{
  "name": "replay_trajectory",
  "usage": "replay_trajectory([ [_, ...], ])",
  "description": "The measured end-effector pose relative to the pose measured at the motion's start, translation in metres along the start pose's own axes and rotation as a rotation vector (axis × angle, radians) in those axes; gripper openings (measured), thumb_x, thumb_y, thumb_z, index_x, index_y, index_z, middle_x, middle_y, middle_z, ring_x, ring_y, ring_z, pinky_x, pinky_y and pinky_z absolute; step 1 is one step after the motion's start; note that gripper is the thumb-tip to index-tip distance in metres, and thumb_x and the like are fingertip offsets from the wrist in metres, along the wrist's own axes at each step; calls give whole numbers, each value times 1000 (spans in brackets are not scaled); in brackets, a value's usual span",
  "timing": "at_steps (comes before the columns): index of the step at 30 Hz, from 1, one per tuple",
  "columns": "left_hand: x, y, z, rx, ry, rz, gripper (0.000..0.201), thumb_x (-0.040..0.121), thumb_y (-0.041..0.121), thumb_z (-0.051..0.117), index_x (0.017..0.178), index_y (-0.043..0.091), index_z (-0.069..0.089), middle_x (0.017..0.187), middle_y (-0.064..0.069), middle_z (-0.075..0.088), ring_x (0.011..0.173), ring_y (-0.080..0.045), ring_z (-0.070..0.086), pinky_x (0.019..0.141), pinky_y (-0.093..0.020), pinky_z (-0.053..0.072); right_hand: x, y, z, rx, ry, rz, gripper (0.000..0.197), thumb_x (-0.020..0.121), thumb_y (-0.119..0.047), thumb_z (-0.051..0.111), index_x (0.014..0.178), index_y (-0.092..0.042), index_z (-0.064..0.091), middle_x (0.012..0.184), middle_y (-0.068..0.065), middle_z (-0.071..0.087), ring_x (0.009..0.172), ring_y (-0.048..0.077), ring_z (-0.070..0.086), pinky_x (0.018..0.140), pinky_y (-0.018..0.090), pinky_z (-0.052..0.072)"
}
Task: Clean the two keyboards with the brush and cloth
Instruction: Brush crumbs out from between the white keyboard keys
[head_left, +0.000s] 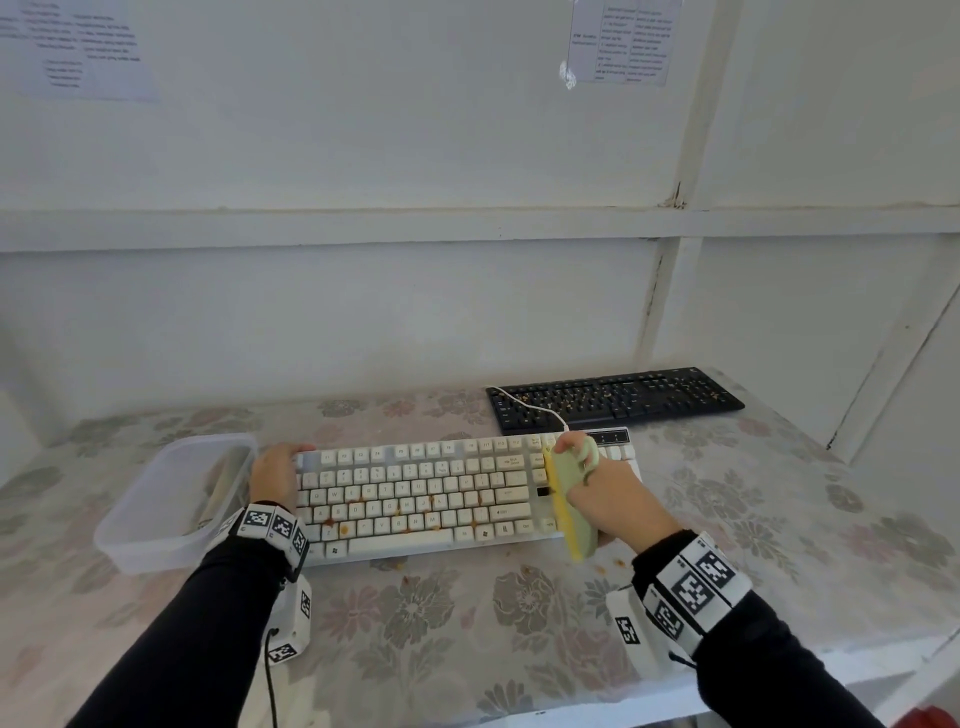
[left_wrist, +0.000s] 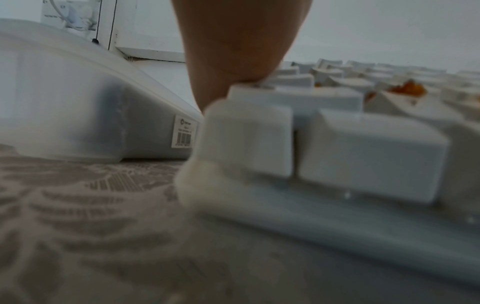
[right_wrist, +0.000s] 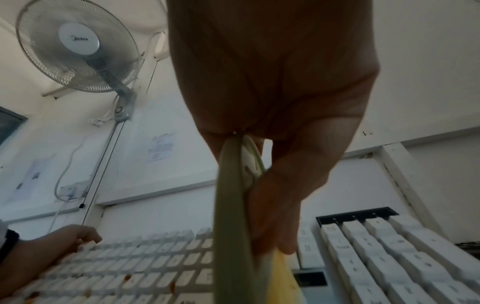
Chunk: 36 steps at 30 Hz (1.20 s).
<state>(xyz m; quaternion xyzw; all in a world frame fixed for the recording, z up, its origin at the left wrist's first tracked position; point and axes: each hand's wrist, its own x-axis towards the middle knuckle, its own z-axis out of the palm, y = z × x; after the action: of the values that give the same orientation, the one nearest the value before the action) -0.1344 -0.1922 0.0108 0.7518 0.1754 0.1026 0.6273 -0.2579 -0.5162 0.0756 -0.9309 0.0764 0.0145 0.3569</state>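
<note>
A white keyboard (head_left: 415, 499) with orange crumbs among its lower keys lies across the table's middle. My left hand (head_left: 283, 467) holds its left end, the thumb (left_wrist: 233, 51) pressing on the corner keys (left_wrist: 363, 148). My right hand (head_left: 597, 478) grips a green brush (head_left: 569, 514) with yellow bristles, which stands on edge over the gap left of the number pad. The right wrist view shows the brush (right_wrist: 228, 226) running down from my palm onto the keys (right_wrist: 376, 257). A black keyboard (head_left: 613, 397) dotted with crumbs lies behind, at the back right.
A clear plastic box (head_left: 171, 499) stands just left of the white keyboard, with something pale inside. The white keyboard's cable (head_left: 535, 408) runs over the black one. A few crumbs (head_left: 618, 562) lie on the flowered tablecloth. Walls close in behind and to the right.
</note>
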Motion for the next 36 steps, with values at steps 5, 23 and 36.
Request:
replay_trajectory([
  [5, 5, -6, 1, 38, 41, 5, 30, 80, 31, 38, 78, 22, 66, 111, -27, 63, 106, -44, 58, 96, -56, 45, 6, -3, -9, 137, 164, -73, 37, 88, -1, 39, 112, -30, 40, 71, 7, 54, 55, 23, 54, 39, 24, 46],
  [23, 7, -6, 1, 17, 31, -24, 32, 87, 23, 39, 87, 13, 69, 111, -31, 63, 105, -46, 59, 97, -56, 45, 1, 12, -23, 103, 81, -5, 45, 87, 1, 40, 110, -38, 41, 77, 5, 55, 59, 20, 57, 43, 25, 50],
  [36, -1, 0, 1, 59, 45, 38, 32, 94, 16, 34, 86, 13, 65, 108, -23, 65, 102, -40, 59, 94, -52, 46, 8, 14, -18, 50, 60, -7, 48, 85, 2, 38, 110, -39, 40, 74, 5, 55, 63, 23, 58, 51, 38, 55],
])
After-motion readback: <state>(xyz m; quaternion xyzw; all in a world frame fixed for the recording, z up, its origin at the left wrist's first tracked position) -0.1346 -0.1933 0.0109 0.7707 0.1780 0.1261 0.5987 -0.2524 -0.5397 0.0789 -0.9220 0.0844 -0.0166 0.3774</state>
